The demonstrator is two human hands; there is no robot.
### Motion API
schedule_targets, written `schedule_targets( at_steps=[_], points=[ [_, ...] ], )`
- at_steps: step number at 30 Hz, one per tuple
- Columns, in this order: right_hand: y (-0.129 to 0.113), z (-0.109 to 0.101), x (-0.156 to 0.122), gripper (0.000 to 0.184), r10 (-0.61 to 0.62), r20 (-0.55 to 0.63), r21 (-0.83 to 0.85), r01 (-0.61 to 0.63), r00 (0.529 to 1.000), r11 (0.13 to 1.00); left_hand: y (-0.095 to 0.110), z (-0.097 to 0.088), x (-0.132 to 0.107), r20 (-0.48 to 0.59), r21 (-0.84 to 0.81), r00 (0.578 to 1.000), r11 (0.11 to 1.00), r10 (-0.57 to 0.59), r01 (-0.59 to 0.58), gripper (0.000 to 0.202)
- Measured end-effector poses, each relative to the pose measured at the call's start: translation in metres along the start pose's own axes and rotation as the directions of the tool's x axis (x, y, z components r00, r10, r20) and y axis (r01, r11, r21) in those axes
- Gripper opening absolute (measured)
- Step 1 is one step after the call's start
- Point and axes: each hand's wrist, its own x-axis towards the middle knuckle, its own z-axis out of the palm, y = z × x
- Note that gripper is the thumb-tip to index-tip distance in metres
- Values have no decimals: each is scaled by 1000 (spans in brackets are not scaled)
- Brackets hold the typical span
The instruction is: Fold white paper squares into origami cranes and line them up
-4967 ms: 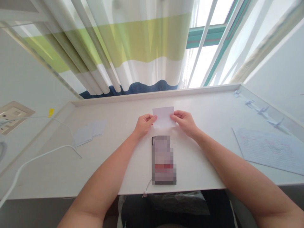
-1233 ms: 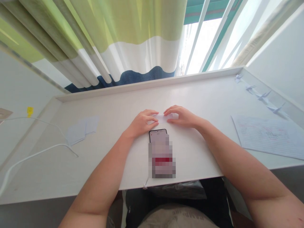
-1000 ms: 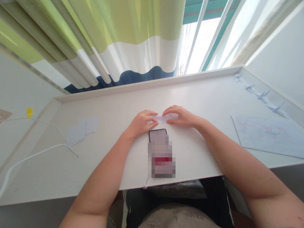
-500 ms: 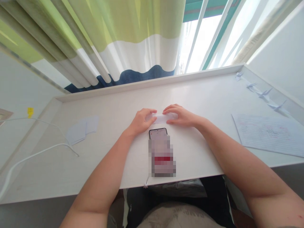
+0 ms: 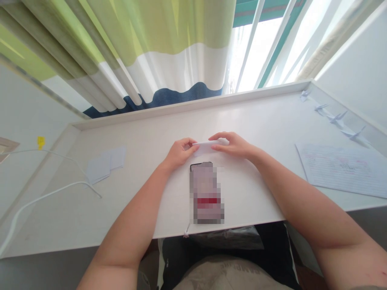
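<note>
A small white sheet of paper (image 5: pixel 204 147), folded into a narrow strip, is held just above the white desk (image 5: pixel 157 133) in front of me. My left hand (image 5: pixel 179 152) pinches its left end with thumb and fingers closed. My right hand (image 5: pixel 234 145) grips the right end, fingers curled over the top edge. A phone (image 5: pixel 207 192) lies flat on the desk just below the paper, close to my wrists.
A few white paper squares (image 5: pixel 105 162) lie at the left, by a white cable (image 5: pixel 45 197). A written sheet (image 5: pixel 344 169) lies at the right. Several small folded paper cranes (image 5: pixel 335 117) line the right rim. A striped curtain (image 5: pixel 145 52) hangs behind the desk.
Five seconds ago the paper was held up as a wider rectangle. It was then pressed flat on the desk as a narrow strip, and now both hands have lifted it slightly.
</note>
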Motion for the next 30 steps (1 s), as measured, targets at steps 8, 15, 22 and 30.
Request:
schedule_targets(
  at_steps=[8, 15, 22, 30],
  points=[
    [-5, 4, 1, 47, 50, -88, 277, -24, 995, 961, -2, 0, 5, -89, -233, 996, 972, 13, -34, 43],
    [-14, 13, 3, 55, 152, -143, 604, -35, 978, 796, 6, 6, 4, 2, -498, 1000, 867, 2, -1, 65],
    [-11, 18, 3, 45, 113, -73, 614, -45, 991, 788, 6, 12, 4, -36, -460, 999, 888, -36, 15, 58],
    [-14, 15, -4, 78, -86, 46, 452, 56, 995, 890, 5, 13, 7, -146, -506, 985, 862, -97, 10, 65]
  ],
)
